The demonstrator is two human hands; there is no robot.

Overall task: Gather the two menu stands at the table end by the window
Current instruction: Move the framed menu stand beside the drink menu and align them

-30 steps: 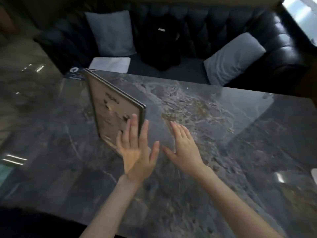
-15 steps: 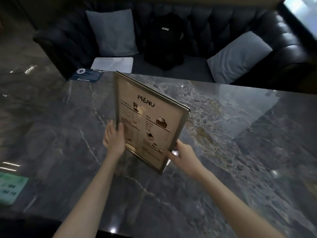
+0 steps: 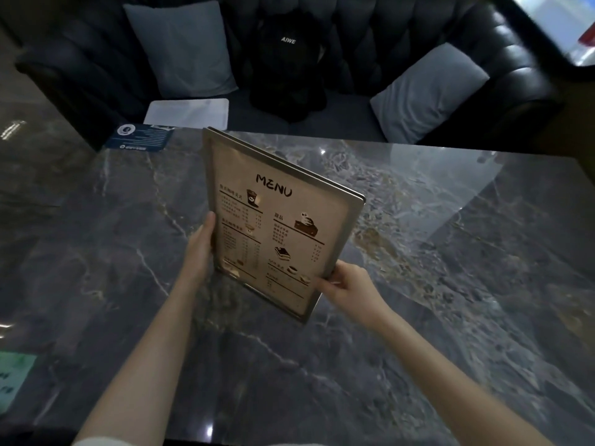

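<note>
1. Metal-framed and printed MENU on its face, the menu stand is now clasped from both sides; a second ago our palms were open and only hovering beside it, and its face was turned away from us. Since then it has swung round to face us, so we judge the pick-up is made and the carry toward the window end comes next
2. On the left, our left hand is closed on the stand's left edge, thumb lying up along the frame
3. The stand sits over the middle of the marble table, tilted; we cannot tell whether its lower corner touches the top. A doubled edge shows along its top rim, perhaps two stands held together, but we cannot say for sure
4. To the right, our right hand pinches the lower right corner, thumb on the printed face
5. Around us, left to right: a green card at the near left edge, a blue card at the far left corner, then the dark sofa with a grey cushion, a white pad, a black backpack and a second cushion
6. Toward the bright window at far right, the tabletop looks bare, so nothing visible blocks the path
</note>
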